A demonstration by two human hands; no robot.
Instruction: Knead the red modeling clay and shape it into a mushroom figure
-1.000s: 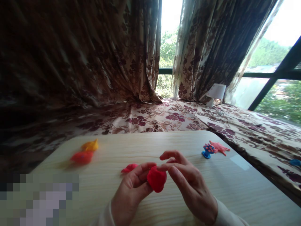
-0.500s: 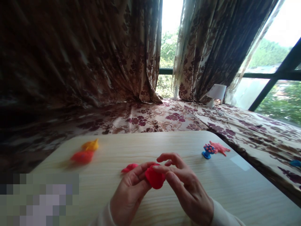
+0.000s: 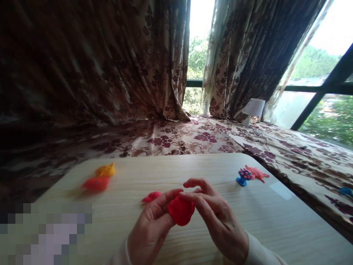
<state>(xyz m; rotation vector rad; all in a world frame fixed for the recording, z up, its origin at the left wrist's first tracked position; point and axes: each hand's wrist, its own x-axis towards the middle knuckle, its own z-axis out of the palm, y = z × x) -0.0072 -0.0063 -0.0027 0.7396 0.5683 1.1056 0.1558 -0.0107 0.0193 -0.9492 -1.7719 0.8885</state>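
A flattened piece of red modelling clay (image 3: pixel 181 211) with a wavy edge is held up above the table. My left hand (image 3: pixel 151 225) grips its left side between thumb and fingers. On the upper right edge, the thumb and index finger of my right hand (image 3: pixel 217 217) pinch the same piece, while its other fingers curl loosely above. Just behind my left fingers, a pinkish-red lump of clay (image 3: pixel 151 197) lies on the table, partly hidden by that hand.
The pale wood-grain table (image 3: pixel 165 169) bears an orange-red lump (image 3: pixel 96 183) and a yellow lump (image 3: pixel 106 170) at left. Toward its right edge stand a blue figure with pink dots (image 3: pixel 244 176) and a flat pink piece (image 3: pixel 257 173). A white lamp (image 3: pixel 254 107) sits beyond, by the curtains.
The red clay has tilted to show more of its face and sits slightly lower and further left. My right thumb has shifted up to its top edge beside the index finger.
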